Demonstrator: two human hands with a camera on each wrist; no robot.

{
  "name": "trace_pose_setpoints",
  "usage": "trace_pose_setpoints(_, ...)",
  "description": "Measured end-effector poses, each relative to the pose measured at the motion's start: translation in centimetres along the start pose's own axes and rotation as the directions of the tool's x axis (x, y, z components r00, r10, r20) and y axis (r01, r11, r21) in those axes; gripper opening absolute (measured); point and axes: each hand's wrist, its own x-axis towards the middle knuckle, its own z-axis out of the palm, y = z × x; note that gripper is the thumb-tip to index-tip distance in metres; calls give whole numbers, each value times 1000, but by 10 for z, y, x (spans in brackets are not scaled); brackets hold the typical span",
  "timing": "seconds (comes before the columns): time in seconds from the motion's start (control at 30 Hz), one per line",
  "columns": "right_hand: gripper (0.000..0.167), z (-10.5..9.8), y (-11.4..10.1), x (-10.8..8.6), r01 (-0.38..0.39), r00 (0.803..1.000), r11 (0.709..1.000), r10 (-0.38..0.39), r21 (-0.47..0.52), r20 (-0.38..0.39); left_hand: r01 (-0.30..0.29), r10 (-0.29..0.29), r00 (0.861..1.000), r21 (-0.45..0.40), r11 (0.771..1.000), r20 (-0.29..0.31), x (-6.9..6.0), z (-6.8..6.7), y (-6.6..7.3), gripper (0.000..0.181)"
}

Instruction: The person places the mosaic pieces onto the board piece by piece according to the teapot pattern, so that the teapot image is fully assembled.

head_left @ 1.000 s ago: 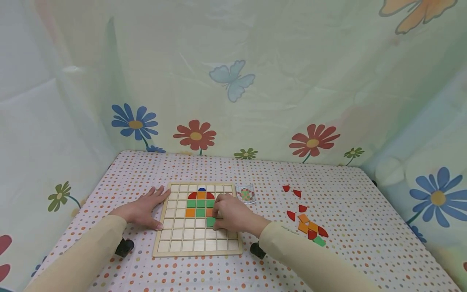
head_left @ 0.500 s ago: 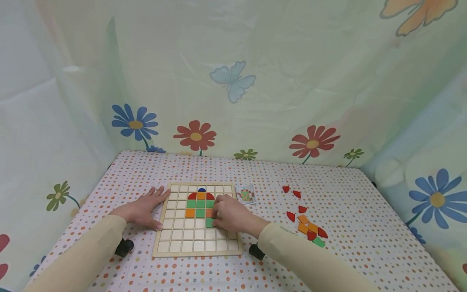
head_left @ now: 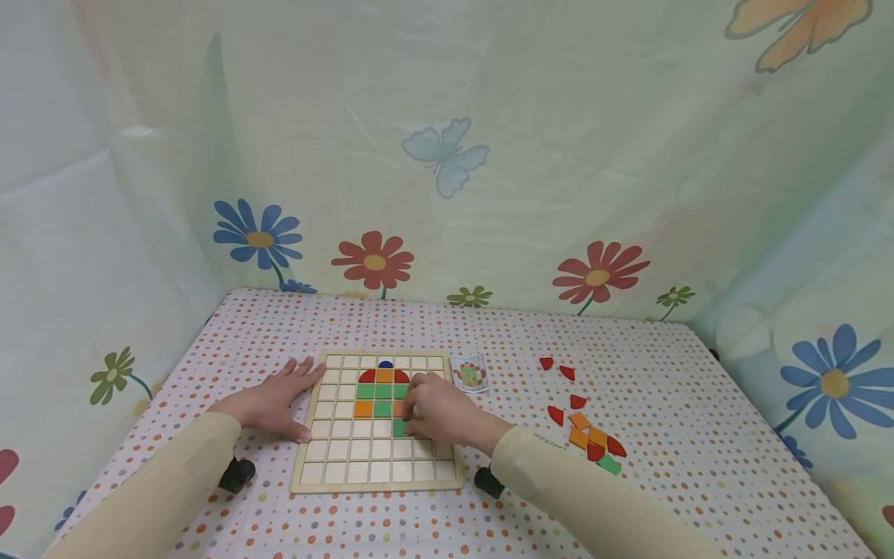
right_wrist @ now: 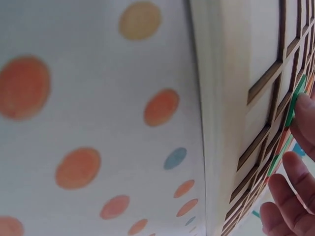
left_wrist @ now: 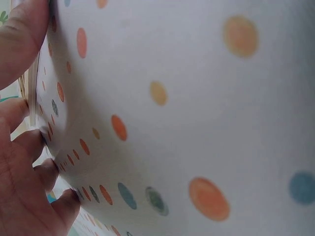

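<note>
A wooden grid board [head_left: 377, 487] lies on the dotted tabletop. My left hand [head_left: 272, 400] is spread flat at its left side, its thumb and fingertips touching the frame; in the left wrist view the same hand [left_wrist: 24, 162] rests by the board edge. Over the board's right part, my right hand [head_left: 443, 410] has thumb and curled fingers at a green tile [head_left: 400, 427], partly covered. The right wrist view has the thumb of that hand [right_wrist: 295, 172] against the green tile [right_wrist: 294, 103], which looks slightly tilted. Blue, red, orange and green pieces sit in the upper middle cells.
A small pattern card [head_left: 470, 374] lies against the board's upper right side. Farther right are loose red pieces [head_left: 556, 415], orange squares [head_left: 579, 439] and a green piece [head_left: 610, 464]. A flowered backdrop [head_left: 447, 233] stands behind the table.
My right hand has shifted very slightly left and covers a little more of the green tile. My left hand has stayed in place.
</note>
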Motion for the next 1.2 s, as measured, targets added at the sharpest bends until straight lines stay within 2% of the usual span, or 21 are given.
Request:
trace_pose_setpoints(0.33, 3, -4, 3, -3, -3, 1000, 997, 2, 76, 14, 6, -6, 1000, -9, 1000, -6, -1, 2, 0, 113)
trace_pose_setpoints(0.6, 6, -11, 19, -18, -42, 999, 984, 45, 175, -11, 5, -5, 1000, -4, 1000, -4, 0, 2, 0, 114)
trace_pose_setpoints(0.73, 5, -18, 33, -34, -94, 995, 971, 101, 221, -19, 0, 0, 1000, -1, 1000, -5, 0, 1, 0, 113)
trace_pose_setpoints(0.97, 9, -33, 67, -72, -161, 983, 964, 176, 213, -50, -2, 2, 1000, 5, 1000, -6, -1, 0, 0, 113)
trace_pose_setpoints(1.2, 10, -40, 99, -117, -289, 948, 931, 312, 222, -72, -6, 6, 1000, 6, 1000, -2, 0, 1, -2, 115)
